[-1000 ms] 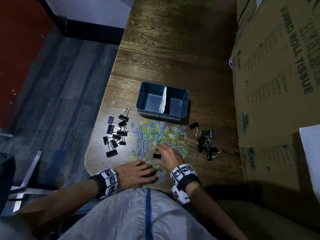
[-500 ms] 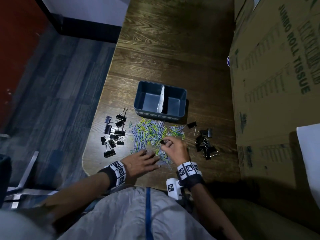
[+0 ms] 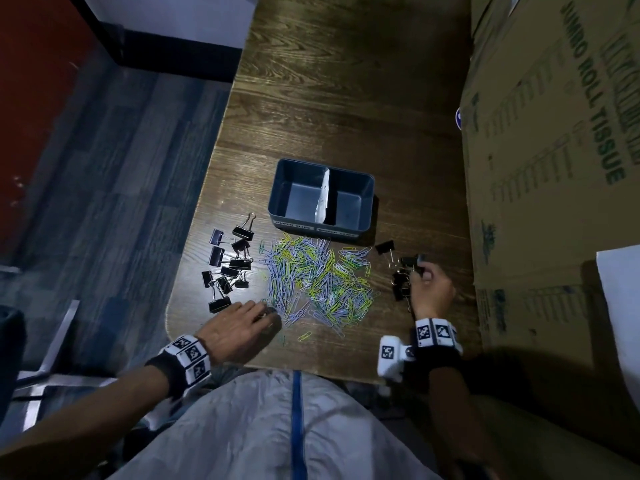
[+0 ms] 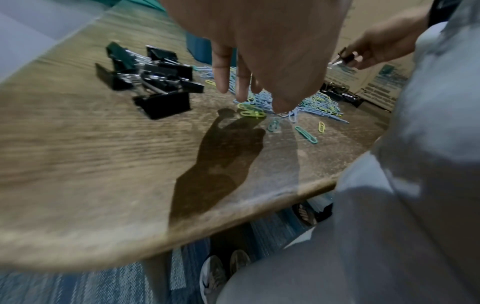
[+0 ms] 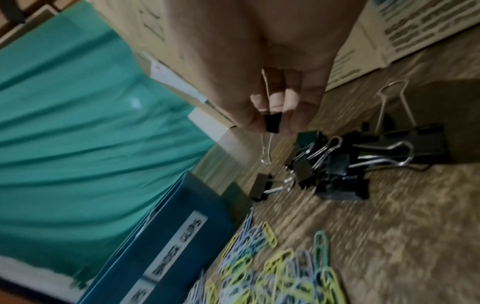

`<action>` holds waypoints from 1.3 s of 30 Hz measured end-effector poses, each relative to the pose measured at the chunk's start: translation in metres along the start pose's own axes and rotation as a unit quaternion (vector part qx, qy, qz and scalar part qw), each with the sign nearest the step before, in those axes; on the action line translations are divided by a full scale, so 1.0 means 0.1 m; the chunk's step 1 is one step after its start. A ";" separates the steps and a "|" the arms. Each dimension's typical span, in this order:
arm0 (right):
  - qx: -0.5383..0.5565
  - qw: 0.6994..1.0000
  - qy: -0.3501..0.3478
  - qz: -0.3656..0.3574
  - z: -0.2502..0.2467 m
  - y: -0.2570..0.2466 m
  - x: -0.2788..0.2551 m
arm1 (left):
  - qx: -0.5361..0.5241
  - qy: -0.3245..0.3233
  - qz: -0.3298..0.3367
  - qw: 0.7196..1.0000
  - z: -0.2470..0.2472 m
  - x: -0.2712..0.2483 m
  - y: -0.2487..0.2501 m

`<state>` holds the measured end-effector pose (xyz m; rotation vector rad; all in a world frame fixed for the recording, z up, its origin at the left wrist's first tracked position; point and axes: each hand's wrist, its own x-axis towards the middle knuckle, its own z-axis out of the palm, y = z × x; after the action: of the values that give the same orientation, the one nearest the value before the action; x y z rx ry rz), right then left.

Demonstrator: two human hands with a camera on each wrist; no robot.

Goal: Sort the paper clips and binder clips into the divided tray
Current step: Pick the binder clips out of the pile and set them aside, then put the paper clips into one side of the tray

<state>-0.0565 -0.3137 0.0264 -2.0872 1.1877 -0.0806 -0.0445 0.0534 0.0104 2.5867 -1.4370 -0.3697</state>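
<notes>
A dark blue divided tray (image 3: 367,199) with a white divider stands mid-table, and both compartments look bare. In front of it lies a pile of coloured paper clips (image 3: 311,282) (image 4: 319,102) (image 5: 280,273). Black binder clips lie in a left group (image 3: 227,268) (image 4: 153,76) and a right group (image 3: 400,282) (image 5: 337,164). My right hand (image 3: 417,271) (image 5: 270,121) pinches a small black binder clip (image 5: 272,124) just above the right group. My left hand (image 3: 268,315) (image 4: 244,92) hovers with straight fingers at the pile's near-left edge and holds nothing.
A large cardboard box (image 3: 554,168) walls off the table's right side, with a white sheet (image 3: 620,306) beside it. The wooden table (image 3: 346,98) ends at a rounded left and near edge. The tray front (image 5: 179,236) carries white labels.
My right hand picked a small black binder clip out of the paper clip pile and carried it right, over the right binder clip group. My left hand shifted slightly left.
</notes>
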 end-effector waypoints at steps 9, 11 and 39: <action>-0.075 0.997 0.003 -0.021 -0.09 0.26 0.14 | 0.028 -0.071 -0.074 0.994 0.32 -0.22 -0.11; -0.091 0.994 0.031 -0.056 -0.09 0.25 0.02 | 0.008 -0.074 -0.096 0.993 0.31 -0.15 -0.07; -0.328 0.795 -0.369 -0.352 0.96 0.49 -1.01 | -0.020 -0.134 0.045 0.990 0.44 0.28 0.29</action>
<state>-0.1128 -0.1979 -0.0462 -2.6459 -0.1171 0.8414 -0.0664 0.0131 -0.0280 2.5043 -1.6027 -0.7512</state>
